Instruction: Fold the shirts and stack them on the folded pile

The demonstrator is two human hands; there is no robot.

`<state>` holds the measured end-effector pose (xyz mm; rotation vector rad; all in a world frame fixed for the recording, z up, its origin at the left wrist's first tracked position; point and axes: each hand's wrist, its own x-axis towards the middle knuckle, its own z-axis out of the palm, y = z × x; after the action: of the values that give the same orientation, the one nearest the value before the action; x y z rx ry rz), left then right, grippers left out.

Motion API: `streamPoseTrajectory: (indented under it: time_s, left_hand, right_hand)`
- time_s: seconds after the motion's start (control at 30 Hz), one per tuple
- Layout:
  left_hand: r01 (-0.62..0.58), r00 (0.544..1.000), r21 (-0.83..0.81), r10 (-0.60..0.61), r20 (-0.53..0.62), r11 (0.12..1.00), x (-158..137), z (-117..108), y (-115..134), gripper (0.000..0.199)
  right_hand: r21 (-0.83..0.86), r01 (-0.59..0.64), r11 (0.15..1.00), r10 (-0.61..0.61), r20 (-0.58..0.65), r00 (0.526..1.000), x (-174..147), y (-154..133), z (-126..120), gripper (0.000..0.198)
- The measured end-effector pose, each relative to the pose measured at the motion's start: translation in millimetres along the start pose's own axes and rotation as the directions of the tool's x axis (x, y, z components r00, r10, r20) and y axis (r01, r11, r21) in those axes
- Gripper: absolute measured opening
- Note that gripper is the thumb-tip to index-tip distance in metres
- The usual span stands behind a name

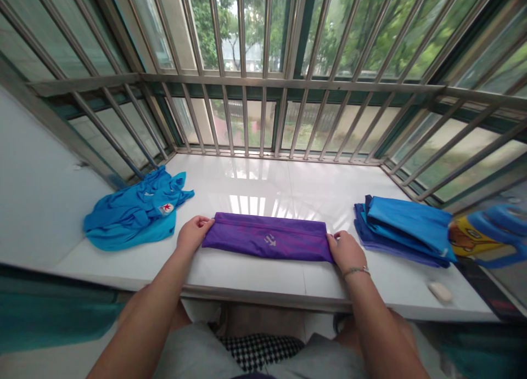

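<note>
A purple garment (247,237), folded into a long flat strip with a small grey print, lies on the white sill in front of me. My left hand (194,233) pinches its left end near the upper corner. At the opposite end, my right hand (346,251) grips the right edge between thumb and fingers; a bracelet is on that wrist. Crumpled blue clothing (135,211) with a red-and-white patch lies to the left. On the right rests a stack of folded blue and purple garments (407,225).
Metal bars (242,116) and windows close off the back and sides of the white sill (263,280). A blue and yellow container (489,233) stands at the far right, beside a dark flat object (489,286). A small whitish block (440,292) lies near the front right edge.
</note>
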<state>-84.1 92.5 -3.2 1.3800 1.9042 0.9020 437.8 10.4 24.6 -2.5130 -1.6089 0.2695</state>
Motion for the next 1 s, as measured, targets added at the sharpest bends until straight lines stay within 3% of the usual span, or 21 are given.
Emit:
streamPoseTrajectory:
  time_s: [0.1,0.2,0.27,0.33,0.4,0.47,0.57,0.7,0.8,1.0]
  left_hand:
    - [0.016,1.000,-0.097,-0.018,-0.022,0.995,1,-2,-5,0.064]
    - [0.018,0.999,-0.197,-0.027,-0.045,0.980,-7,-6,-9,0.073]
    - [-0.040,0.998,-0.222,0.027,-0.060,0.974,-20,-9,-9,0.073]
    - [-0.179,0.984,-0.180,0.173,-0.048,0.967,-39,-11,-8,0.062]
    - [-0.385,0.921,-0.077,0.388,0.041,0.920,-61,-9,-8,0.045]
    - [-0.571,0.809,0.033,0.556,0.192,0.820,-83,-5,-10,0.032]
    - [-0.703,0.687,0.128,0.622,0.374,0.700,-112,5,-15,0.030]
    - [-0.755,0.621,0.119,0.644,0.447,0.645,-135,14,-16,0.034]
    - [-0.758,0.622,0.112,0.659,0.423,0.643,-135,20,-7,0.035]
    - [-0.652,0.730,0.056,0.607,0.313,0.756,-96,32,16,0.035]
  right_hand:
    - [-0.034,-0.066,0.997,0.068,0.043,0.997,-20,1,3,0.057]
    - [-0.051,-0.052,0.997,0.056,0.077,0.995,-40,-2,10,0.056]
    - [-0.076,-0.005,0.997,0.010,0.069,0.998,-49,-5,14,0.049]
    - [-0.097,0.028,0.995,-0.022,0.063,0.998,-51,-4,16,0.044]
    - [-0.094,0.045,0.995,-0.038,0.072,0.997,-48,4,14,0.042]
    - [-0.083,0.035,0.996,-0.028,0.085,0.996,-41,19,10,0.043]
    - [-0.076,-0.034,0.997,0.041,0.080,0.996,-31,48,5,0.045]
    - [-0.004,-0.130,0.991,0.130,0.018,0.991,-23,73,1,0.043]
    - [0.105,-0.177,0.979,0.178,-0.008,0.984,-21,70,-2,0.048]
    - [0.173,-0.181,0.968,0.204,-0.122,0.971,-29,23,-23,0.043]
